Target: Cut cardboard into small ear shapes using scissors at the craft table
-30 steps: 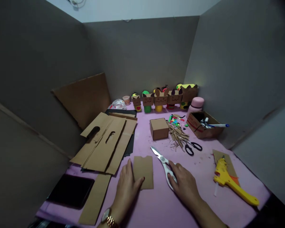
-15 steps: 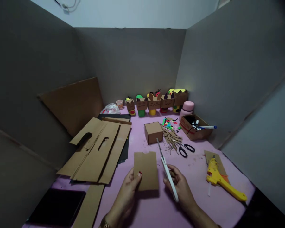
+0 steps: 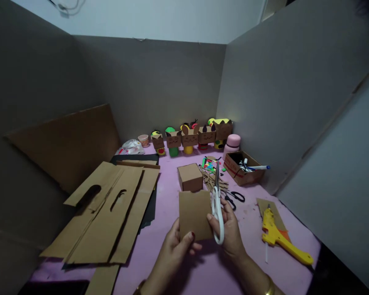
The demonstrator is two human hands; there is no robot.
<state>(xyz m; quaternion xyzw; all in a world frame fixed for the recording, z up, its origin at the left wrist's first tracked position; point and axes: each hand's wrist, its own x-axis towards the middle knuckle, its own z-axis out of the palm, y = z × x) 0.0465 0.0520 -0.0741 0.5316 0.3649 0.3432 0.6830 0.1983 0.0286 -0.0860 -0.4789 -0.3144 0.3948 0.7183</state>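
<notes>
while the left hand (image 3: 175, 246) pinches a cardboard piece (image 3: 194, 215), the right hand (image 3: 229, 229) grips scissors (image 3: 217, 205).

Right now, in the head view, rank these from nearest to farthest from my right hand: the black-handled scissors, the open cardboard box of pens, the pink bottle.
1. Black-handled scissors, just beyond the right hand.
2. Open cardboard box of pens, farther back on the right.
3. Pink bottle, by the back row.

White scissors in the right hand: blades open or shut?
Shut. The scissors in the right hand point up, blades showing as one narrow strip, no gap between them.
</notes>
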